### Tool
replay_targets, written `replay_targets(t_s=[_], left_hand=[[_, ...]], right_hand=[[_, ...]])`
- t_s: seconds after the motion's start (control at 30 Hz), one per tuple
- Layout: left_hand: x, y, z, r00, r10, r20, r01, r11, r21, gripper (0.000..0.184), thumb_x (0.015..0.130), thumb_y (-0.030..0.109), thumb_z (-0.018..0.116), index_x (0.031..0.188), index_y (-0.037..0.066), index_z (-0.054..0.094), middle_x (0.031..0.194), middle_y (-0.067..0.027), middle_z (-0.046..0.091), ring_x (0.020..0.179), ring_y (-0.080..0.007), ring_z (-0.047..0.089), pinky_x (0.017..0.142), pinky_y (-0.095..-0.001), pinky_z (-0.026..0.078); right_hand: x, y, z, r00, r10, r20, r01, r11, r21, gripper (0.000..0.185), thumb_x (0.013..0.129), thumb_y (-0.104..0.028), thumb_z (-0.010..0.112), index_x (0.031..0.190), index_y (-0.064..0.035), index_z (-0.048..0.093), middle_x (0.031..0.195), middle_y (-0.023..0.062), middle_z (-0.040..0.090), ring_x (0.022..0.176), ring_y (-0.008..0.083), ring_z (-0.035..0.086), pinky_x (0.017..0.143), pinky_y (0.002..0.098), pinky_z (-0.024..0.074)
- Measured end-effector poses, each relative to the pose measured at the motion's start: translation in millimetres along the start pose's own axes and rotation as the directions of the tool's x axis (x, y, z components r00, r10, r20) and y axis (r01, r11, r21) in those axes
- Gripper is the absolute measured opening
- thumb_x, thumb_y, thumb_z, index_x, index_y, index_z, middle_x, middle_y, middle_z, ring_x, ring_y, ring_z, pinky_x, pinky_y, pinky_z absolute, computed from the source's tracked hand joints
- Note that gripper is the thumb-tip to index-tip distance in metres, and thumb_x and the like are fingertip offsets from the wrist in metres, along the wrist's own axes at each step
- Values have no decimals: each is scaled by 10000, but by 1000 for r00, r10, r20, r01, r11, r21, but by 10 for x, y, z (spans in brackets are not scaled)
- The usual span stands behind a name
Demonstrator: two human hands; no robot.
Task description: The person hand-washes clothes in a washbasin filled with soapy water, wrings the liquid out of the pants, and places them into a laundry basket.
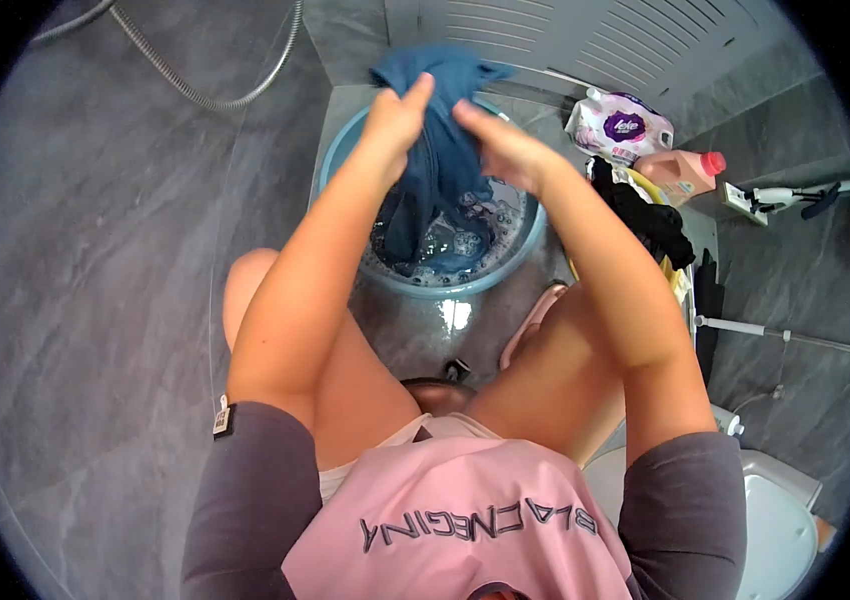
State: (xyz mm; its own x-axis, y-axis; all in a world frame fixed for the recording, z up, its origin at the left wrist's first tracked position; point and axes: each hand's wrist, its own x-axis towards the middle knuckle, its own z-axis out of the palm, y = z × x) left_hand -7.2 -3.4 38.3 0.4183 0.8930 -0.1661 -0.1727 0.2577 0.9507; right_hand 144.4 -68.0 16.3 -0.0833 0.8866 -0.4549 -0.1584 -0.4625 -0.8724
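Observation:
A wet, dark blue garment hangs bunched over a light blue basin; its exact kind cannot be made out. My left hand grips its upper left side, thumb pointing up along the fabric. On the other side my right hand holds it too, with the thumb in front and the fingers partly hidden and slightly blurred. The garment's lower end trails into the soapy water, where bubbles float on the surface.
Right of the basin, a yellow-rimmed tub holds black clothing. Beyond it are a white-and-purple pack and a pink bottle with a red cap. A metal shower hose hangs at left; a toilet is at lower right.

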Motion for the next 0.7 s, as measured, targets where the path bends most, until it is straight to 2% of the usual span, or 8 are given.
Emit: replay_targets(t_s=[0.07, 0.1, 0.23, 0.3, 0.37, 0.43, 0.57, 0.7], left_hand=[[69, 66, -89, 999, -17, -34, 11, 986, -169, 364, 897, 266, 508, 1030, -73, 522, 967, -144, 605, 847, -238, 611, 726, -356, 508], [137, 70, -170, 999, -31, -31, 22, 966, -257, 374, 905, 258, 493, 1064, -81, 498, 992, -150, 594, 879, -240, 605, 744, -360, 505], [99, 172, -277, 996, -32, 79, 61, 916, -397, 314, 890, 211, 523, 1019, -74, 506, 978, -158, 590, 881, -246, 606, 745, -374, 513], [34, 117, -210, 992, -26, 124, 65, 946, -317, 324, 827, 216, 618, 989, -51, 530, 945, -128, 603, 822, -224, 608, 725, -364, 507], [-70, 11, -192, 979, -180, 97, 182, 983, -14, 387, 788, 275, 665, 985, -36, 548, 934, -106, 607, 808, -200, 599, 708, -341, 498], [-86, -57, -171, 926, -336, 170, 360, 923, -134, 451, 799, 326, 644, 1064, -21, 532, 991, -97, 613, 887, -220, 594, 761, -341, 484], [-2, -50, -316, 935, -332, 123, 342, 937, -70, 359, 865, 242, 549, 1029, -75, 508, 982, -164, 600, 877, -269, 612, 772, -396, 506], [-30, 113, -299, 977, -211, -30, 207, 972, -108, 280, 906, 131, 442, 1032, -119, 463, 960, -220, 586, 857, -320, 623, 768, -450, 518]], right_hand=[[-306, -115, 330, 988, -73, 137, 113, 946, -303, 663, 757, -465, 646, 1237, -39, 477, 1187, 115, 530, 1108, 196, 460, 968, 329, 318], [-168, 20, 324, 965, -212, 153, 250, 921, -299, 536, 797, -374, 635, 1189, -28, 519, 1156, 104, 551, 1069, 179, 487, 932, 292, 354], [-5, 61, 205, 949, -313, -23, 286, 893, -348, 372, 845, -301, 595, 1107, -38, 566, 984, 26, 606, 869, 106, 543, 773, 235, 414], [-24, 18, 201, 945, -315, -90, 257, 883, -394, 337, 855, -284, 586, 1085, -37, 579, 937, 16, 613, 831, 96, 541, 744, 235, 421], [19, 49, 258, 846, -474, -244, 451, 880, -149, 315, 843, -279, 599, 1003, -8, 605, 844, 24, 618, 740, 115, 546, 676, 262, 443], [78, 70, 273, 807, -519, -282, 512, 853, -104, 282, 843, -273, 597, 928, -5, 615, 760, 33, 599, 692, 100, 517, 641, 256, 430], [143, 59, 75, 632, -575, -519, 345, 809, -476, 257, 874, -259, 568, 915, -10, 618, 734, -36, 550, 656, 55, 452, 591, 202, 383], [252, 11, -48, 537, -691, -484, 583, 719, -380, 224, 876, -246, 567, 895, -28, 617, 713, -42, 528, 631, 54, 435, 568, 199, 368]])
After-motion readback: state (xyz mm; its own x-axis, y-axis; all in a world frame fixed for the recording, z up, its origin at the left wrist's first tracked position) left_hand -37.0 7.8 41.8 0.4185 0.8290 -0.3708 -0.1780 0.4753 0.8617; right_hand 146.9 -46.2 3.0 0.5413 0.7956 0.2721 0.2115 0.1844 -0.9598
